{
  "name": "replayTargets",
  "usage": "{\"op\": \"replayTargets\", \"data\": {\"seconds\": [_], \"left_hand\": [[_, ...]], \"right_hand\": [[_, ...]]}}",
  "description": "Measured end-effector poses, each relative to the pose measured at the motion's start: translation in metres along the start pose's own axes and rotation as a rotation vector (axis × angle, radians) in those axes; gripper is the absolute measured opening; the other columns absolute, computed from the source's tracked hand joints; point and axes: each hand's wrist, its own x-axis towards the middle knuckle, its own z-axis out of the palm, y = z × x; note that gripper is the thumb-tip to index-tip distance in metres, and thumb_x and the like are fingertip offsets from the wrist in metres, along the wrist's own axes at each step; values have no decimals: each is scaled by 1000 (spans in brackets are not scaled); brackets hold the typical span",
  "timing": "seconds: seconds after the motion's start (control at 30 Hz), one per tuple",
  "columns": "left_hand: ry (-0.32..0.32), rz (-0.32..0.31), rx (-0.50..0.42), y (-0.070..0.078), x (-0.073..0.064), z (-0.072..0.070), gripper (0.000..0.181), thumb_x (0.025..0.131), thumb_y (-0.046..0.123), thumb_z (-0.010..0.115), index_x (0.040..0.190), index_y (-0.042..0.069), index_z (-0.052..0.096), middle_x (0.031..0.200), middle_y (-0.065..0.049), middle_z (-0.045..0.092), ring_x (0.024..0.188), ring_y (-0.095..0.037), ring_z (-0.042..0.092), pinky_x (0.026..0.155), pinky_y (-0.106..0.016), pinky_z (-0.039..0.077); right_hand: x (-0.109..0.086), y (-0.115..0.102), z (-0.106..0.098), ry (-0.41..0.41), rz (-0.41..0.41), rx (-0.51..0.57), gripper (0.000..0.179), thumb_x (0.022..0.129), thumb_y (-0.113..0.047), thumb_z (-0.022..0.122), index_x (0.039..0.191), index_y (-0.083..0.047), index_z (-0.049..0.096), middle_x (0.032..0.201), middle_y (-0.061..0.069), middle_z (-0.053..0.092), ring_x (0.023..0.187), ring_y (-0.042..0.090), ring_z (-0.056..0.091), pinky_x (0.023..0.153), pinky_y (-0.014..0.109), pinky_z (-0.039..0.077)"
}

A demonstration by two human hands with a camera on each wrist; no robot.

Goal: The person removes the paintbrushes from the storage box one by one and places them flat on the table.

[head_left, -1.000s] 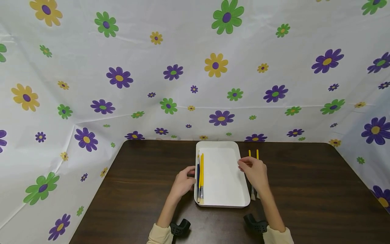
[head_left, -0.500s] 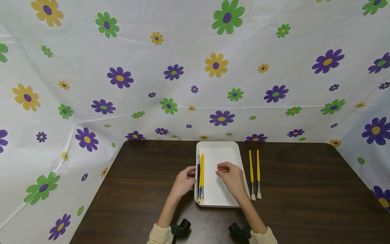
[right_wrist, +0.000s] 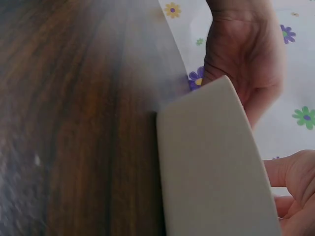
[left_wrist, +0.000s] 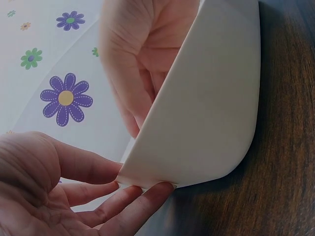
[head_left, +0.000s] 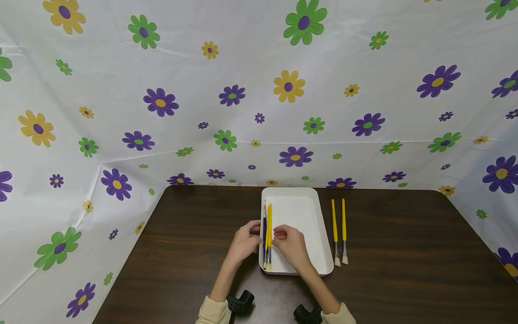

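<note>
In the head view, a white rectangular tray (head_left: 295,211) lies on the table. Two yellow paintbrushes (head_left: 269,220) and a dark blue paintbrush (head_left: 265,229) lie side by side along its left wall. My left hand (head_left: 242,244) holds that wall, thumb at the rim and fingertips against the outside; the left wrist view shows these fingers (left_wrist: 160,192) close up. Inside the tray, my right hand (head_left: 292,246) is bent over, fingertips right beside the yellow handles, with no brush seen between them. In the right wrist view the tray wall hides the right hand's fingertips.
To the tray's right, two more yellow paintbrushes (head_left: 335,229) lie parallel on the dark wooden table (head_left: 404,243), bristles toward me. A white flowered cloth (head_left: 251,103) hangs behind the table and at its sides.
My right hand has moved left, from the tray's right rim across to the brushes inside, uncovering the two brushes on the table. The left hand has stayed at the left wall.
</note>
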Motion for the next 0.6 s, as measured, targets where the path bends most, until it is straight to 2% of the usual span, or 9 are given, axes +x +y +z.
{"op": "replayTargets", "data": {"seconds": [0.2,0.6], "left_hand": [[-3,5,3,0,0,-1,54,85,-11,58,139,-11,55,121,-28,62,90,-30,70,61,-42,62],[-1,7,6,0,1,0,55,84,-11,58,139,-11,55,121,-28,62,88,-28,71,60,-39,62]], "right_hand": [[-1,2,6,-22,-8,-26,25,75,13,76,99,12,71,87,16,72,80,26,71,73,39,61],[1,3,15,7,-34,-80,27,71,16,79,96,13,70,83,16,72,76,24,70,70,36,61]]}}
